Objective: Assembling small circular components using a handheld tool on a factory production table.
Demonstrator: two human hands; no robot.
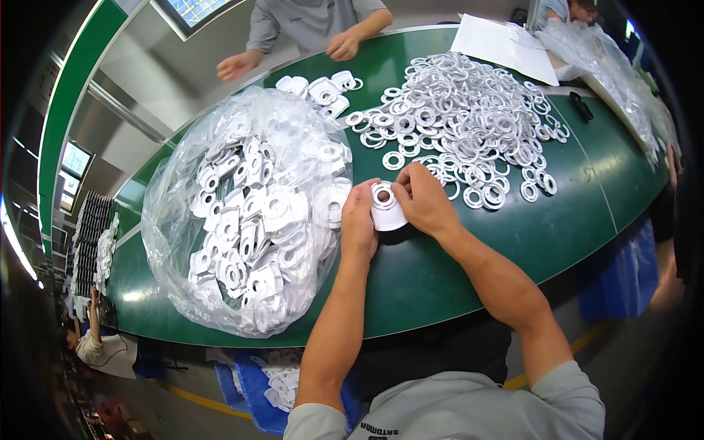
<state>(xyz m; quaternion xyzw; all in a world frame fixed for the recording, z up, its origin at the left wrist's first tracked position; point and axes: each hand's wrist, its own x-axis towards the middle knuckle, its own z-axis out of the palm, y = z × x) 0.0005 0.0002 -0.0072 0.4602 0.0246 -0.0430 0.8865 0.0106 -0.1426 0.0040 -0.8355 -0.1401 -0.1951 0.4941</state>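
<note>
Both hands pinch one white plastic part (385, 207) between them: left hand (358, 224) closed on its left side, right hand (422, 199) closed over its top and right side, fingers curled tight. Part has a round hole on top and sits just above the green table (440, 271), mid-table, slightly near of centre. Left, almost touching the left hand: big clear bag (242, 213) full of white moulded parts, reaching nearly to the near table edge. Far right: wide heap of white rings (462, 121), nearest rings just beside the right hand's fingers. Bare green surface lies near and right of the hands, out to the curved near edge. Small pile of white parts (323, 89) far, beside the bag. White sheet (502, 45) at far edge. Another person's hands (343, 45) rest at the far rim. Blue bin (257, 385) with white parts below the near edge.
</note>
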